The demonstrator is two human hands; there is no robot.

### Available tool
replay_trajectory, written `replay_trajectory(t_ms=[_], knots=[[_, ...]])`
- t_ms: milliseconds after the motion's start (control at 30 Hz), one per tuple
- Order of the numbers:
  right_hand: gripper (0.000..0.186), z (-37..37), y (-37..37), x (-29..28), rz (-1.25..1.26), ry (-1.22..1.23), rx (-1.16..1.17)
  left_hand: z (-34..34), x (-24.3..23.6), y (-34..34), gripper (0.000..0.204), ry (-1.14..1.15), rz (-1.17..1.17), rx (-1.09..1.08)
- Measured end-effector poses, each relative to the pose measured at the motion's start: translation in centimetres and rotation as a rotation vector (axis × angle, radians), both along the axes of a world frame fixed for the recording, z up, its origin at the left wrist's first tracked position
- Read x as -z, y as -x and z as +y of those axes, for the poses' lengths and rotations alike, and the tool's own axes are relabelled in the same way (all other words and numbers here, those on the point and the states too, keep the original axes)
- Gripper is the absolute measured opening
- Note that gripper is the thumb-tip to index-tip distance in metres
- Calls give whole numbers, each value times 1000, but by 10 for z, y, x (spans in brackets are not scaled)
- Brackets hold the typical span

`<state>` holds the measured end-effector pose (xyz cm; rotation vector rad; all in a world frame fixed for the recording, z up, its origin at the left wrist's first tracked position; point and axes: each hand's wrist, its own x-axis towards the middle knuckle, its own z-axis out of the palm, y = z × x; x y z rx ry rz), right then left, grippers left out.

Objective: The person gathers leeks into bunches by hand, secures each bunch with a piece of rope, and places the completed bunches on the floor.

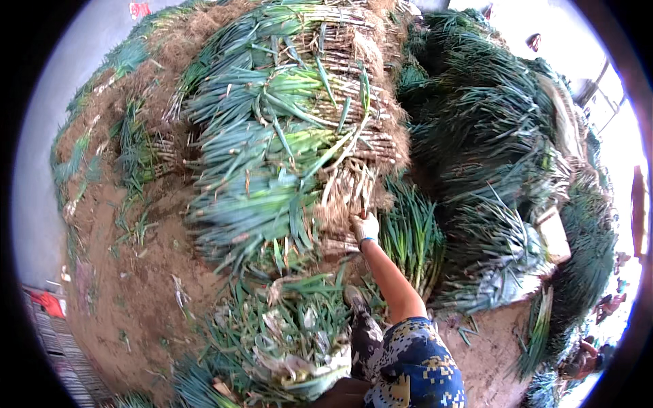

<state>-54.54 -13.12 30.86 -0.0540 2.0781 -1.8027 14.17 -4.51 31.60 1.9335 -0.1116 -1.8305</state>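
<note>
My right hand (364,227), in a pale glove, is closed on a short, dark, thin object (364,204), too small to make out clearly, over the rooty ends of a row of leek bundles (272,115). Just around it lie pale stems (343,183) with tangled brown roots. Upright green leeks (408,245) stand right beside the hand. I cannot see my left hand. Below my arm, a dark, patterned trouser leg and shoe (355,298) show.
Dark green leek heaps (476,115) fill the right, with a pale slab (552,234). Brown earth (115,285) and rootier piles lie left, cut leaves (279,326) below. A red item (47,303) sits lower left. Small figures of people (588,357) are at the right edge.
</note>
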Motion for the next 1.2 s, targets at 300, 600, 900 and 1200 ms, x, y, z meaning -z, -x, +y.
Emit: replay_trajectory(t_ms=[300, 600, 900, 1200], knots=[[23, -153, 244, 129, 213, -224, 277, -104, -1, 336, 44, -18, 134, 269], [32, -232, 255, 155, -170, 96, 188, -121, 28, 420, 45, -51, 195, 353], [28, -98, 70, 41, -29, 34, -592, -162, 8, 481, 46, 207, 382, 467], [45, -48, 54, 20, -26, -260, -1164, -252, 39, 527, 28, 280, 663, 134]])
